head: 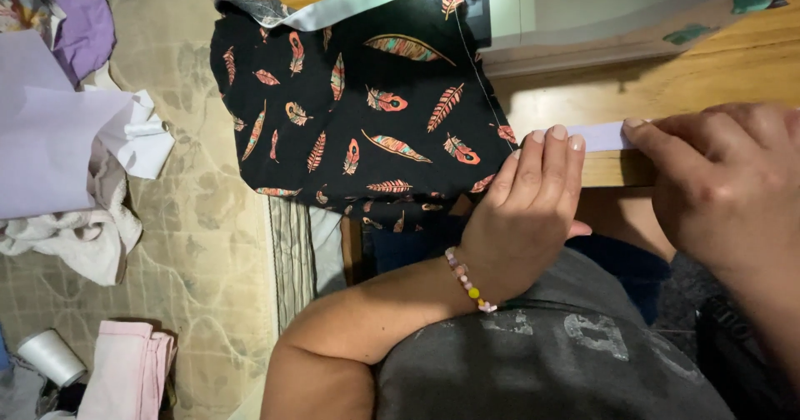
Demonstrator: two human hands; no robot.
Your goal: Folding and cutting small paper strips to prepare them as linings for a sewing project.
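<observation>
At the centre right of the frame, a pale lilac strip (602, 136) lies flat on the wooden bench (717, 70), its long axis running left to right along the bench's near edge. Both hands are on it. The left hand (527, 212) comes up from the lower middle with its fingers held together and flat, fingertips pressing the strip's left end; that grip is a press, not a pinch. The right hand (723, 178) enters from the right edge, and its fingertips touch the strip's right end; whether thumb and fingers close around the strip there cannot be told, since the underside is hidden. The strip therefore spans between the two hands, with neither clearly nearer. Just left of the left hand, one piece of black fabric with a feather print (358, 103) hangs over the bench edge, touching the strip's left end or nearly so. One strip, one black printed cloth and one beaded bracelet (468, 282) on the left wrist show.
</observation>
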